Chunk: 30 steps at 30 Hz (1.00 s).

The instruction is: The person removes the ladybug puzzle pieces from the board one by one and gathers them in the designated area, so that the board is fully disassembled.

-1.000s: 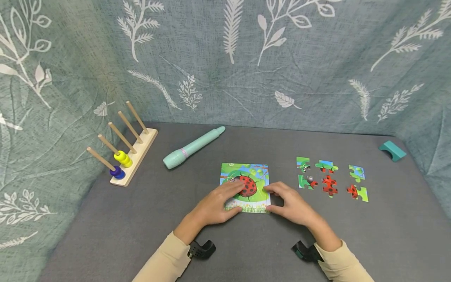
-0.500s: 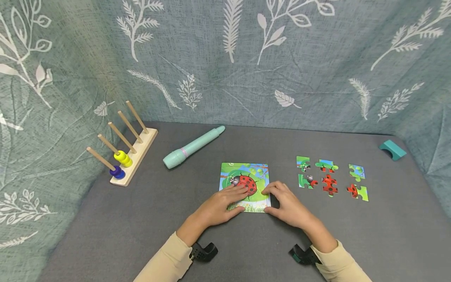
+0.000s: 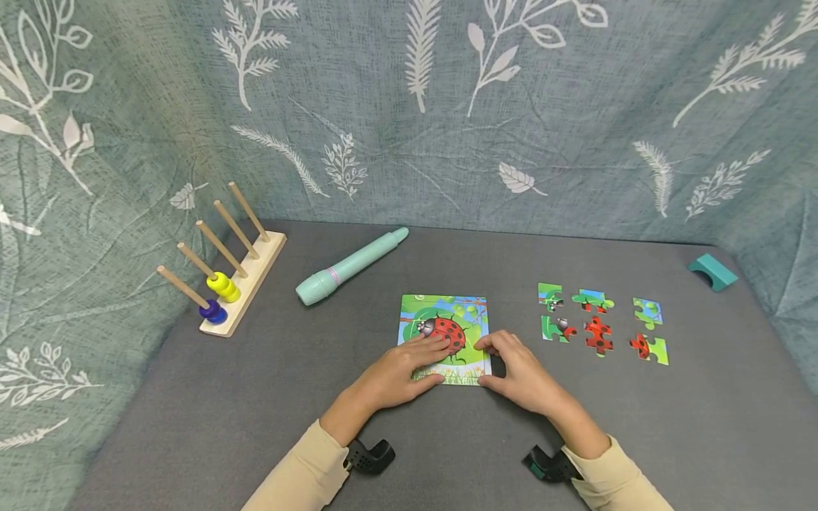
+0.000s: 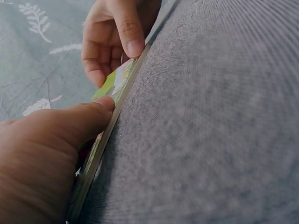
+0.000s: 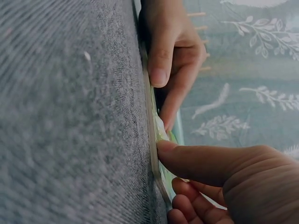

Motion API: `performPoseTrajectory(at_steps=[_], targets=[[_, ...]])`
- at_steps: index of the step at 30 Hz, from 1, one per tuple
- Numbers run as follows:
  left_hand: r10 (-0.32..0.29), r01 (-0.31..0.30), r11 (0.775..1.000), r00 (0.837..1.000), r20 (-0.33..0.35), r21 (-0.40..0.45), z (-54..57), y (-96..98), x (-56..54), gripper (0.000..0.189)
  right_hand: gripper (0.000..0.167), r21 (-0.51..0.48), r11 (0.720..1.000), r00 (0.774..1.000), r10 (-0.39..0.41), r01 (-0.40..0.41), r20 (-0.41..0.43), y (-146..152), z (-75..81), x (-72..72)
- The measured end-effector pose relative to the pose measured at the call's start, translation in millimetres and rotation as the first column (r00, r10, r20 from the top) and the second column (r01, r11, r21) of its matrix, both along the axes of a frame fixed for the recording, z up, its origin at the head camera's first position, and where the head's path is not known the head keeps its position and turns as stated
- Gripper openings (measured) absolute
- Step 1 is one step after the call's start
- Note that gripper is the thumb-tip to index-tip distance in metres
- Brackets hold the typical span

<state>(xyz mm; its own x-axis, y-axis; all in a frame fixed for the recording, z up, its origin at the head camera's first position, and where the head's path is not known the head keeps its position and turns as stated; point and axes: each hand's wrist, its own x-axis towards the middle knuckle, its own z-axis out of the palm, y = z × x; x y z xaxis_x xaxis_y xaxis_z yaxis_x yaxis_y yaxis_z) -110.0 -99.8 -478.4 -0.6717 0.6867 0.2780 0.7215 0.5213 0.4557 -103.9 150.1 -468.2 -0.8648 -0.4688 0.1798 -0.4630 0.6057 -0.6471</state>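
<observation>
A square puzzle board (image 3: 441,309) with a ladybug picture lies flat on the dark table in the head view. Across its lower left part rests my left hand (image 3: 396,376), fingers stretched over the ladybug and thumb at the near edge. My right hand (image 3: 520,372) touches the board's right side, its index fingertip on the green area and its thumb at the near right corner. Both wrist views show the thumbs on the board's thin edge; under the left palm the board is hidden. Several loose ladybug puzzle pieces (image 3: 598,336) lie to the right.
A wooden peg stand (image 3: 255,266) with blue and yellow rings stands at the left. Behind the board lies a pale green, microphone-shaped stick (image 3: 354,265). A teal arch block (image 3: 712,272) sits far right, and a patterned curtain (image 3: 460,170) hangs along the back.
Over the last second my left hand has slid slightly right across the board and my right hand slightly left onto its edge. Since half a second ago both have barely moved.
</observation>
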Motion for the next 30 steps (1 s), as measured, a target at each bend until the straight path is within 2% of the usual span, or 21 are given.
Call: performPoseTrajectory(at_steps=[10, 16, 21, 27, 30], targets=[[0.019, -0.02, 1.0, 0.999, 0.045, 0.011, -0.9, -1.4, -0.1, 0.046, 0.04, -0.018, 1.0, 1.0, 0.01, -0.01, -0.007, 1, -0.4, -3.1], [0.018, -0.018, 1.0, 0.999, 0.048, 0.011, 0.1, 0.4, -0.6, 0.045, 0.04, -0.018, 1.0, 0.999, -0.009, 0.01, 0.036, 15, 10.0, -4.6], [0.01, -0.01, 1.0, 0.999, 0.043, 0.017, 1.0, -0.1, -0.9, 0.046, 0.04, -0.022, 0.999, 0.998, -0.047, 0.048, 0.044, 40, 17.1, -4.8], [0.002, -0.002, 1.0, 1.0, 0.031, 0.013, 1.9, -1.4, -0.8, 0.045, 0.042, -0.014, 0.991, 0.99, -0.134, 0.134, -0.049, 84, 18.8, 1.9], [0.005, -0.005, 1.0, 1.0, 0.026, 0.012, 2.7, -2.4, -0.6, 0.044, 0.043, -0.016, 0.985, 0.983, -0.175, 0.174, -0.055, 107, 20.9, 8.1]])
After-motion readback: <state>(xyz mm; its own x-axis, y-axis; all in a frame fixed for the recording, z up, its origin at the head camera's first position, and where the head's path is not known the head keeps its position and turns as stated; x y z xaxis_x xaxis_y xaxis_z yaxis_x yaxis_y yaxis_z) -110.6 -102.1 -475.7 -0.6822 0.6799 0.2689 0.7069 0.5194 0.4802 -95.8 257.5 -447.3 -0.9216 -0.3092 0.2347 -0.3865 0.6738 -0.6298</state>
